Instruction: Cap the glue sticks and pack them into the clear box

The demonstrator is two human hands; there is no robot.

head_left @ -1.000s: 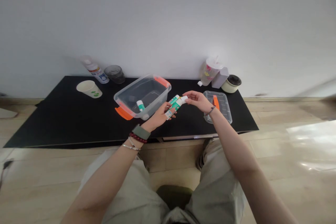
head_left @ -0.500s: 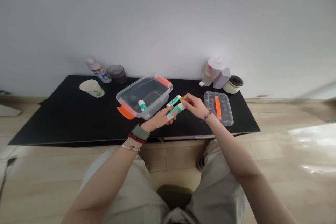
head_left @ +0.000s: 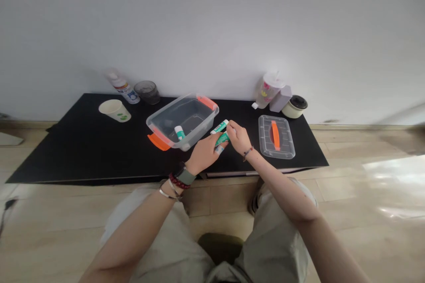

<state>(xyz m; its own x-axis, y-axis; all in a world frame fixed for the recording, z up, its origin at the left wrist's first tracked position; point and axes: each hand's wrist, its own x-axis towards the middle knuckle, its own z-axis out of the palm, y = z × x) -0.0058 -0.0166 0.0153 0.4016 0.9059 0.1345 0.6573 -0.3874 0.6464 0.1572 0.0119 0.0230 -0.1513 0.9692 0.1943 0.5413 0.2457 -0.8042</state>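
My left hand point(head_left: 204, 154) and my right hand point(head_left: 238, 137) meet over the black table point(head_left: 83, 150), both closed on a green-and-white tube point(head_left: 222, 139). The left holds the tube's lower end; the right pinches its upper end. A second green-and-white tube point(head_left: 219, 127) lies on the table just beyond them. To the left stands an open clear plastic box point(head_left: 182, 120) with orange clips, and a third small tube point(head_left: 179, 132) stands inside it.
The box's clear lid point(head_left: 276, 136) with an orange handle lies to the right. A paper cup point(head_left: 114, 110), a white bottle point(head_left: 122, 86) and a dark glass point(head_left: 147, 92) stand at back left. A lidded drink cup point(head_left: 267, 89), a pale carton point(head_left: 280, 97) and a cream jar point(head_left: 295, 105) sit at back right.
Both hands have come down and nearer to me with the tube. One of the two tubes held a second ago now lies on the table. My right hand has closed more tightly.
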